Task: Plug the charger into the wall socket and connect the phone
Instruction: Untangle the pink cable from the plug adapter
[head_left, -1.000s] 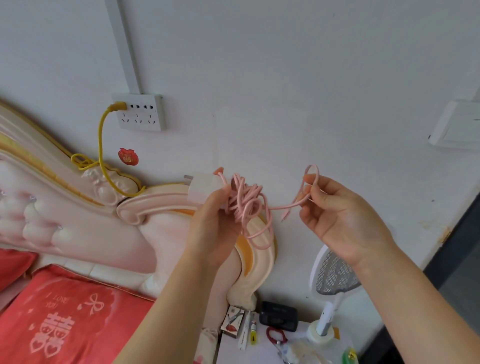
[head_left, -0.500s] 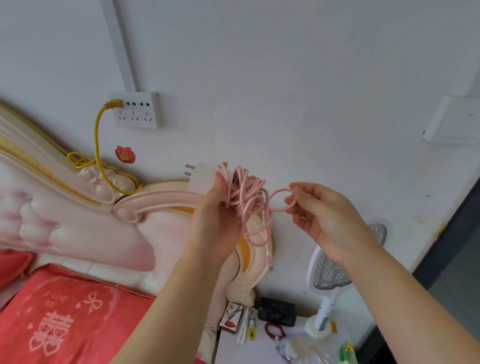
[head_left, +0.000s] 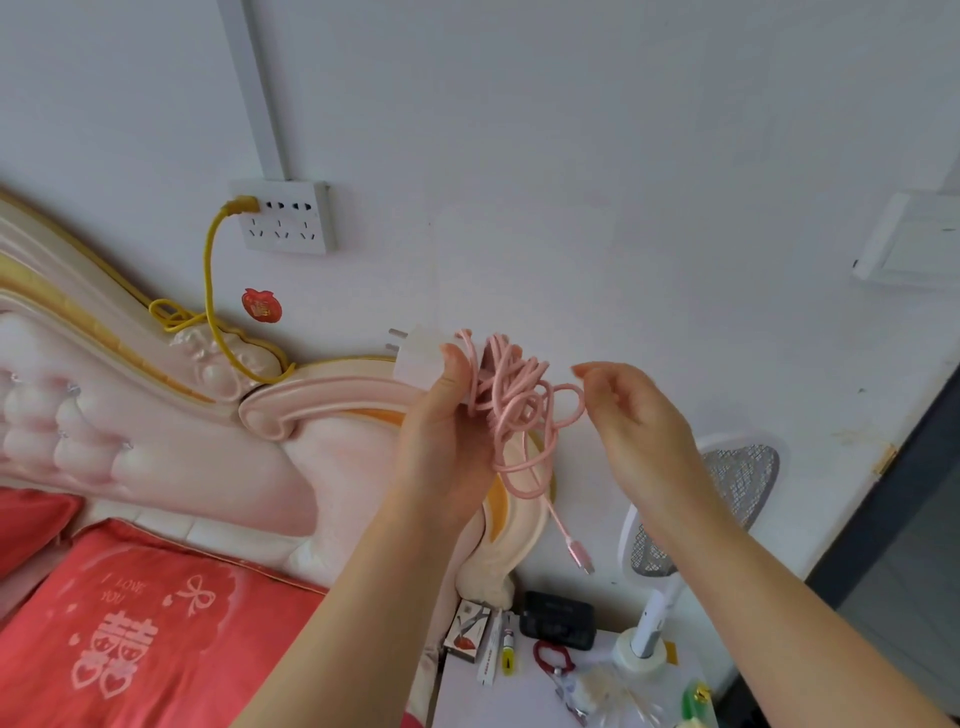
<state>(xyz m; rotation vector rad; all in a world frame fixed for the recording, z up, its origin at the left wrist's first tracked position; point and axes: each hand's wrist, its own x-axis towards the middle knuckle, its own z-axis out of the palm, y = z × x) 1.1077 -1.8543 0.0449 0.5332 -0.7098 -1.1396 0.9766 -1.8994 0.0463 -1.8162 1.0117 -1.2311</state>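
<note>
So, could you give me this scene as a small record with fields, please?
left hand: holds white charger and bundled pink cable
right hand: beside a cable loop, grip unclear
cable connector: hangs free
wall socket: yellow plug inserted, other outlets free
charger state: not plugged in

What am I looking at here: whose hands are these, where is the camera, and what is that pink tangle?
No machine here: a person wears one camera on the head, looking down at their own bare hands. The left hand holds a white charger with its pink cable bunched up; the cable's connector dangles free. The right hand hovers at a loop; whether it pinches it is unclear. The wall socket already has a yellow cable in it. Below, a small table bears a fly swatter and oddments.
</note>
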